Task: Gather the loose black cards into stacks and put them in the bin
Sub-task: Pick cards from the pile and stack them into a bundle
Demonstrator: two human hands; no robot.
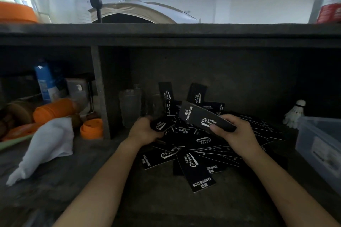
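Gripping black, white-lettered card stack point(199, 118) w/ right hand point(234, 132); left hand point(144, 131) clutches smaller bunch point(161, 125).

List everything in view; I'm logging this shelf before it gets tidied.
loose cards: many, black with white print, heaped mid-shelf
right-hand cards: bunch, black, lifted above the heap
left-hand cards: bunch, black, at the heap's left edge
bin: one, translucent grey, far right
shuttlecock: one, white, behind the bin
glasses: at least two, clear, behind the heap
cloth: one, white, left of the divider
orange cups: at least two, left compartment
bottle: one, blue and white, back of left compartment
left hand: grips left-hand cards
right hand: grips right-hand cards
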